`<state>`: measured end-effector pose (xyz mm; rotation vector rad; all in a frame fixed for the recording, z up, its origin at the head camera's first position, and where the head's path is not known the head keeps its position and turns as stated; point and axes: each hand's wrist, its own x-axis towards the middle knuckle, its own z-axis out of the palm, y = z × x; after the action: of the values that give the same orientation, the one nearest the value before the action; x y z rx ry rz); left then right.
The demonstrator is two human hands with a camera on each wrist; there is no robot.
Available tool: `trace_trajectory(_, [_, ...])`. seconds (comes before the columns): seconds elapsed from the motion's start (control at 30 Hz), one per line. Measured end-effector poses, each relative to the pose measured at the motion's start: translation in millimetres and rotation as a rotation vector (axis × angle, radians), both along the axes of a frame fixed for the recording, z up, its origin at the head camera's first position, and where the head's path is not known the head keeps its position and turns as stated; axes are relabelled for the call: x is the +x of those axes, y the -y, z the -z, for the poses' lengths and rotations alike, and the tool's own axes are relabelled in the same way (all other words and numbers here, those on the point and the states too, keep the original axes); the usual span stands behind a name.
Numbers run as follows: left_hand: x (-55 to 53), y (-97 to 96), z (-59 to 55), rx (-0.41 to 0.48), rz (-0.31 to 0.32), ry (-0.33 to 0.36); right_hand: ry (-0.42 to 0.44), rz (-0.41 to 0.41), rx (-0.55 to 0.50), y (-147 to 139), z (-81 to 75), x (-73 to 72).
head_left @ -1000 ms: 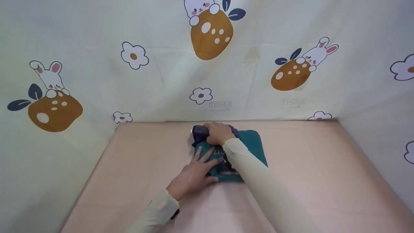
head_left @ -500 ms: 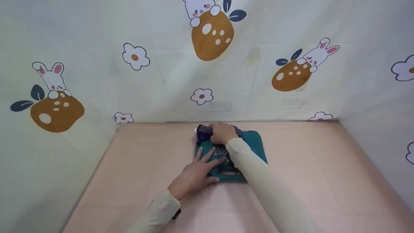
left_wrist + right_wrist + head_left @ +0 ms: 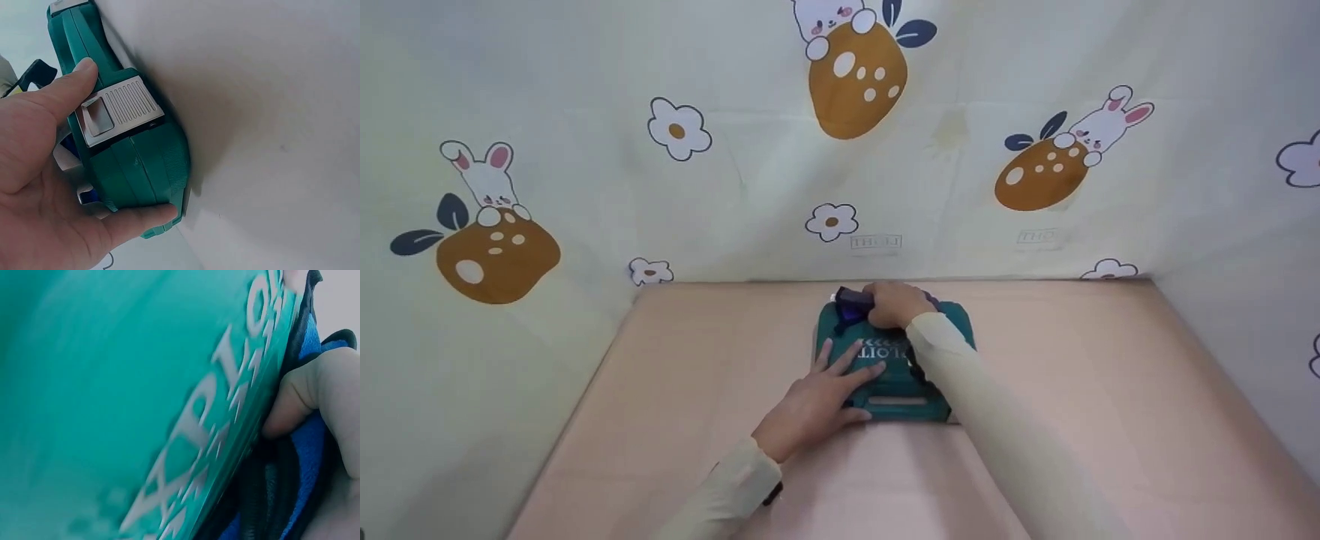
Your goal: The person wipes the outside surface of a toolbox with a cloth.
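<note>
Peach tabletop (image 3: 697,360) across the lower frame, backed by a rabbit-printed curtain (image 3: 742,195). Green case (image 3: 896,385) below centre; left grip (image 3: 812,405) spread upon it, right grip (image 3: 895,306) pinching blue-black cloth (image 3: 853,304) at its upper end.

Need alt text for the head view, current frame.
Two hands work at a green case lying on a pinkish tabletop: the left hand rests spread fingers on it, while the right hand holds a dark blue bundle at its far edge. Behind stands a pale backdrop printed with rabbits and flowers.
</note>
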<state>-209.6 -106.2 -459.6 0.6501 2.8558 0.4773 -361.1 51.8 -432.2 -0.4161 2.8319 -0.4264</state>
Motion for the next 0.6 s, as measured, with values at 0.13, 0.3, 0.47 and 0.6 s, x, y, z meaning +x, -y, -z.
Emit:
trace_trajectory(0.13, [-0.1, -0.8, -0.7, 0.008, 0.005, -0.003, 0.045, -0.002, -0.034, -7, -2.3, -1.5])
trace_trajectory(0.3, [0.5, -1.9, -1.6, 0.016, 0.002, 0.021, 0.095, -0.020, -0.063, -14, -3.8, -3.4])
trace_trajectory(0.47, [0.1, -2.1, -2.9, 0.013, -0.007, 0.030, 0.126, -0.025, -0.062, -22, -6.0, -5.8])
trace_trajectory(0.6, [-0.6, -2.1, -2.8, 0.008, -0.018, 0.044, 0.152, -0.007, -0.059, -31, -6.7, -7.8])
